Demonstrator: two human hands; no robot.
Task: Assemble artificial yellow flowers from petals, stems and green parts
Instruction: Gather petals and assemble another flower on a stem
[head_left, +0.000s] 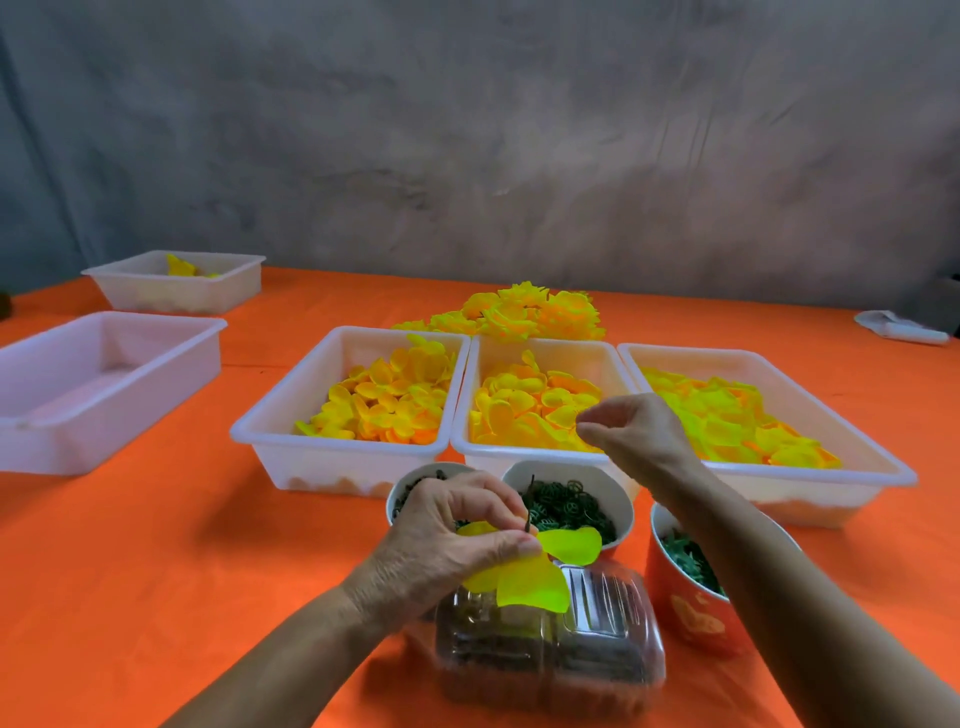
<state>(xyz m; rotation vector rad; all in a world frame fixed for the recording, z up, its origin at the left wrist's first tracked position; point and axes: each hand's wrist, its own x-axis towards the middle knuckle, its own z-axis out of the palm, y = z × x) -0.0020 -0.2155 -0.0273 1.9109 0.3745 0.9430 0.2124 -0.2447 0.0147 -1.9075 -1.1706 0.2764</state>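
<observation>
**Desk:** What have you got in hand right now?

**Me:** The half-built flower (530, 566), over the clear plastic box (550, 649) near the front edge of the bench (156, 545). My left hand (447, 540) has its grip closed, finger and thumb pinching the thin dark stem (528, 521) where the yellow-green petals meet it. The stem tip pokes up just above my fingers.

**Desk:** How does it handle?

**Me:** I'd judge it light as anything. The petals look like thin, floppy fabric that would crease if squeezed, so I take it by the stem at the petal hub, never by a petal's edge. The stem looks stiff and skinny, likely to twist in a loose pinch.

**Desk:** And the right hand?

**Me:** My right hand (634, 436) hovers over the middle tray (540, 452) of orange-yellow petals, thumb and forefinger drawn together. It's blurred there; I can't tell whether there's a petal between them.

**Desk:** Surroundings?

**Me:** Cup of green rings (566, 506) just behind the flower, another cup (415, 480) under my left hand, a red cup (691, 597) of green parts to the right, petal trays either side, finished flowers (519, 312) heaped beyond.
</observation>
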